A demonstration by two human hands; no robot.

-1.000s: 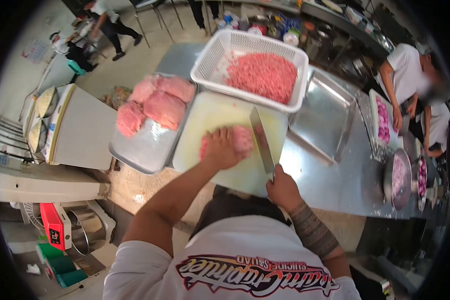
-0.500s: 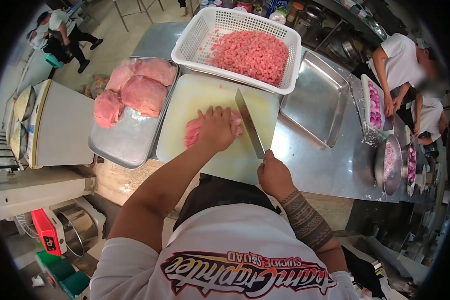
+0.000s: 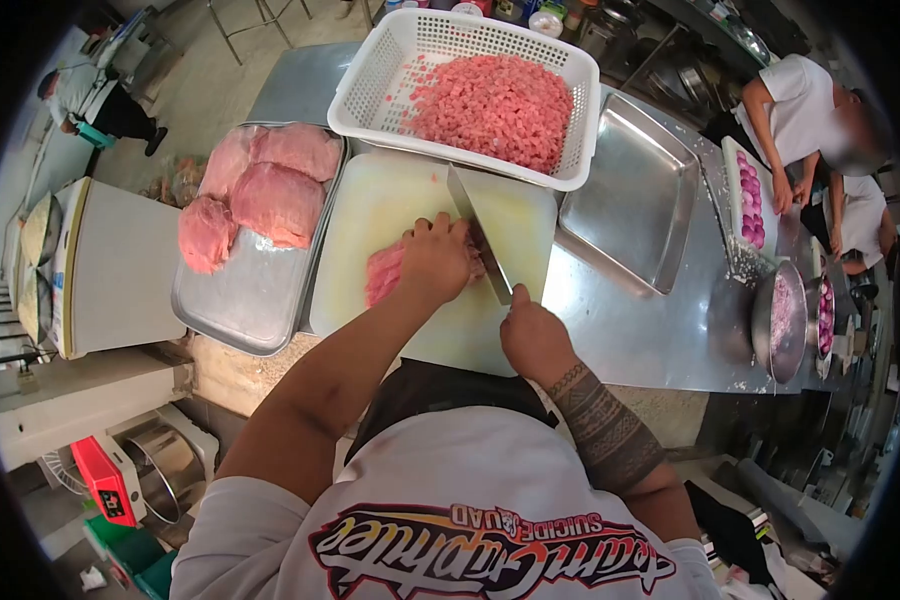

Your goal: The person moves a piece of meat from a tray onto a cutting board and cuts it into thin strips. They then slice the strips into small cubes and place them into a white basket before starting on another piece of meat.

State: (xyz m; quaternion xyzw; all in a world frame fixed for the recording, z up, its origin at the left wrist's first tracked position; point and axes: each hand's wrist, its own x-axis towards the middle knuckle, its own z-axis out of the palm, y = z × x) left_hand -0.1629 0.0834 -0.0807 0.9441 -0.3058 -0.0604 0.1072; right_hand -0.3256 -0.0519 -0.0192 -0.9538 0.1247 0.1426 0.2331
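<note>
At the far left, a person (image 3: 100, 105) stands beyond a white freezer (image 3: 125, 270). Right of that, a metal tray (image 3: 235, 300) holds several large raw pieces (image 3: 275, 200) of pink meat, bunched toward its far end.

Beside the tray sits a pale cutting board (image 3: 470, 345), and on it, just left of the middle, lies the cut of meat (image 3: 383, 272) being handled. The left hand (image 3: 436, 258) covers much of this cut, palm down with bent fingers gripping it from above against the board. Most of the meat that shows sticks out to the left of this hand; a smaller bit shows on its right, between the hand and the knife (image 3: 478, 235). The blade slants across the board just beside the left hand's fingers, tip pointing away; whether its edge is in the meat I cannot tell. The right hand (image 3: 536, 335), nearer the body and to the right of the meat, is clenched around the knife's handle.

Beyond the board, a white perforated basket (image 3: 450, 150) contains a heap of diced meat (image 3: 500, 108). Farther right lies a shallow metal pan (image 3: 628, 190) on the steel table (image 3: 610, 345). At the right end are purple onions (image 3: 751, 205), a metal bowl (image 3: 762, 335) and a co-worker (image 3: 790, 105) reaching toward the onions.
</note>
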